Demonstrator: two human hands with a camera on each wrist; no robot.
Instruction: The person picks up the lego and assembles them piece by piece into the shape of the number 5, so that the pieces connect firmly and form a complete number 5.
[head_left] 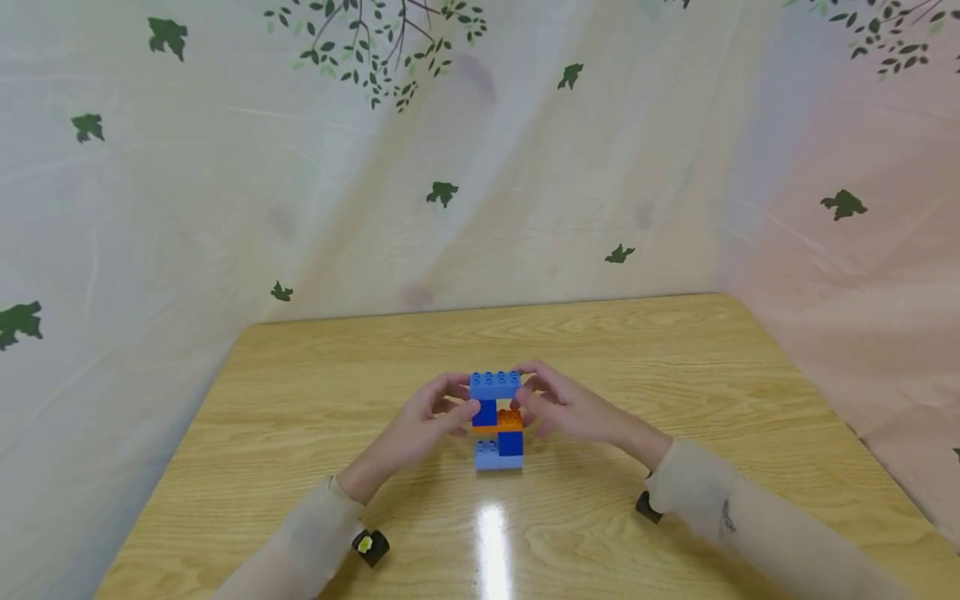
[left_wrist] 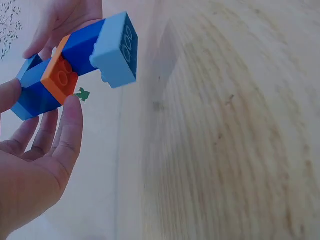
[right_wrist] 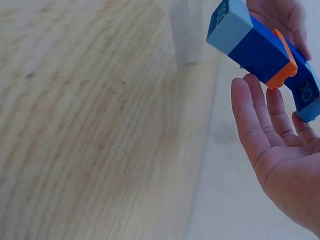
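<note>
Both hands hold a stack of toy building bricks in the middle of the head view. From the top down it has a medium-blue brick, a dark-blue brick at left, a thin orange brick, another dark-blue brick at right and a pale-blue brick. My left hand grips the upper left side, thumb in front. On the right, my right hand pinches the end of the top brick. The pale-blue brick's hollow underside shows in the left wrist view, tilted there.
A wooden table lies under the hands. Behind it hangs a pale cloth backdrop printed with leaves and branches. Small black devices sit at the left wrist and the right wrist.
</note>
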